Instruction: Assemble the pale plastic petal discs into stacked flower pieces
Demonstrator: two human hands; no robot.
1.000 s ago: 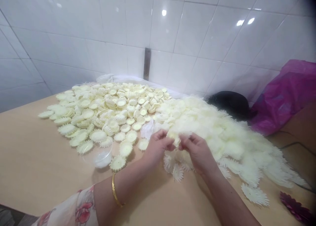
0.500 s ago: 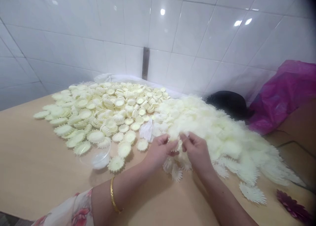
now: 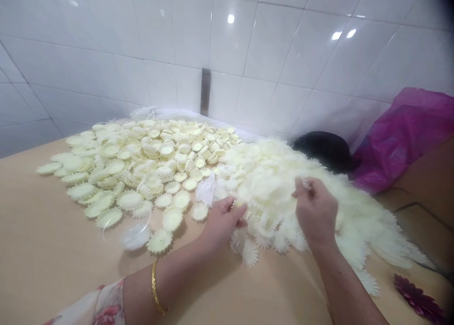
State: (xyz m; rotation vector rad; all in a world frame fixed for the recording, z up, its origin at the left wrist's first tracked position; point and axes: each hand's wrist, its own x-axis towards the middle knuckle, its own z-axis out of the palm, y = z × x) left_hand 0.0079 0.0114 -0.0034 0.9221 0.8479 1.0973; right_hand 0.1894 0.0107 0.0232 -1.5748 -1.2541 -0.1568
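Observation:
A large heap of loose cream fabric petal pieces (image 3: 319, 197) covers the right half of the tan table (image 3: 53, 249). To its left lie several stacked, cupped cream flower pieces (image 3: 142, 164). My left hand (image 3: 223, 221) rests at the heap's near edge, fingers pinched on a cream petal piece. Over the middle of the heap is my right hand (image 3: 315, 211), its fingers closed on a petal piece. A gold bangle (image 3: 156, 287) circles my left wrist.
A small clear plastic cup (image 3: 133, 232) with white stuff in it stands near the flowers. At the back right are a black object (image 3: 326, 150) and a magenta plastic bag (image 3: 404, 140). A dark purple petal piece (image 3: 418, 301) lies at the table's right front. White tiled wall behind.
My hands were together, both pinching one piece at the heap's near edge. My right hand has since moved right and further into the heap; the left stayed put.

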